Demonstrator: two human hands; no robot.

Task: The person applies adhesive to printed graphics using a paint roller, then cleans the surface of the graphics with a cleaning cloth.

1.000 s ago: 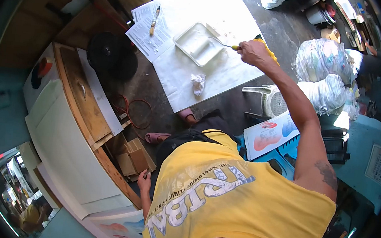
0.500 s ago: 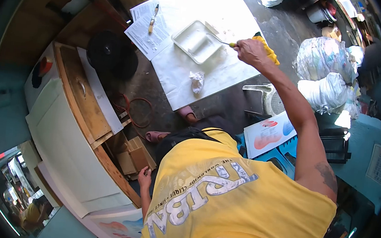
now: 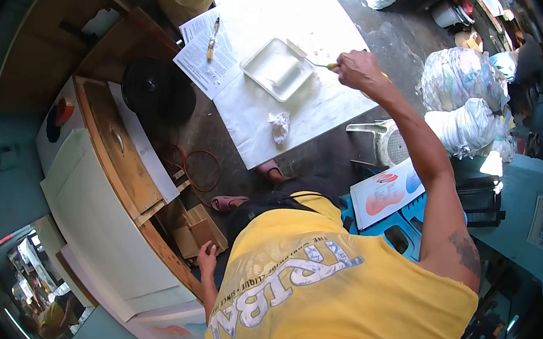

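My right hand (image 3: 358,70) is closed round the handle of a small paint tool (image 3: 321,64), whose pale head lies at the upper right edge of a white tray (image 3: 274,72). Whitish wet marks show inside the tray. It rests on a white sheet-covered table (image 3: 249,125). A crumpled white tissue (image 3: 279,127) lies below the tray, and a brush (image 3: 213,41) lies on printed paper (image 3: 196,64) to its left. My left hand (image 3: 208,255) hangs low beside a cardboard box (image 3: 201,229), fingers loosely bent and apart, holding nothing visible.
A wooden-edged cabinet (image 3: 123,149) stands at the left, with a black round object (image 3: 152,83) beyond it. To the right are a white stool (image 3: 388,141), blue plastic furniture (image 3: 401,231) with a printed sheet (image 3: 383,196), and wrapped bundles (image 3: 463,83). An orange cord (image 3: 203,169) lies on the floor.
My right hand has turned slightly and now hides most of the yellow cloth beside it. The tool's head has shifted a little left and down. The whole view has moved slightly.
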